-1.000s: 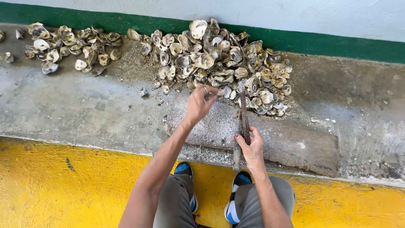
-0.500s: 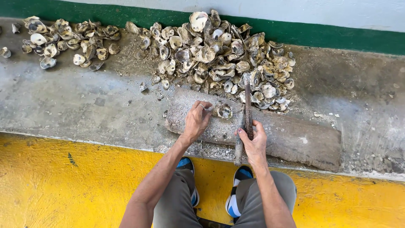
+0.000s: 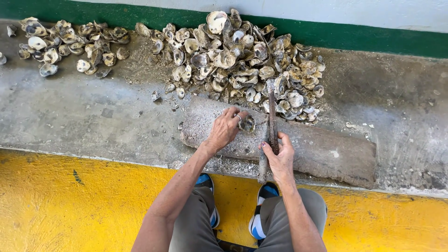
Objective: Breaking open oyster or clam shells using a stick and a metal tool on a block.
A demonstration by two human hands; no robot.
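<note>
Person crouched at a raised concrete ledge (image 3: 93, 121), seen from above. Grey trousers, blue-and-white shoes (image 3: 261, 219) on the yellow painted floor (image 3: 70, 205).

Left hand (image 3: 226, 128): fingers curled down onto a single oyster shell (image 3: 247, 124), pinning it on a flat stone slab (image 3: 326, 149) that lies on the ledge. Ring visible on one finger. Shell sits near the slab's upper left part, just beside the tool.

Right hand (image 3: 280, 156): fingers wrapped closed around the lower part of a long rusty metal bar (image 3: 272, 119). Bar runs roughly straight away from the person; its far tip reaches the near edge of the big pile. Cannot tell whether the tip touches the slab or hangs above it.

Second dark stick-like piece (image 3: 263, 168) lies just below the right hand, running down over the slab's near edge. Cannot tell if it is part of the same tool.

Big pile of oyster shells (image 3: 242, 56) sits behind the slab, against the wall's green stripe (image 3: 373, 42). Smaller pile of shells (image 3: 65, 44) is well apart at far left, same ledge. A few loose shells (image 3: 179, 92) lie between the big pile and the slab's left end.

Ledge surface is wet-looking, gritty, with shell debris scattered near the piles.
</note>
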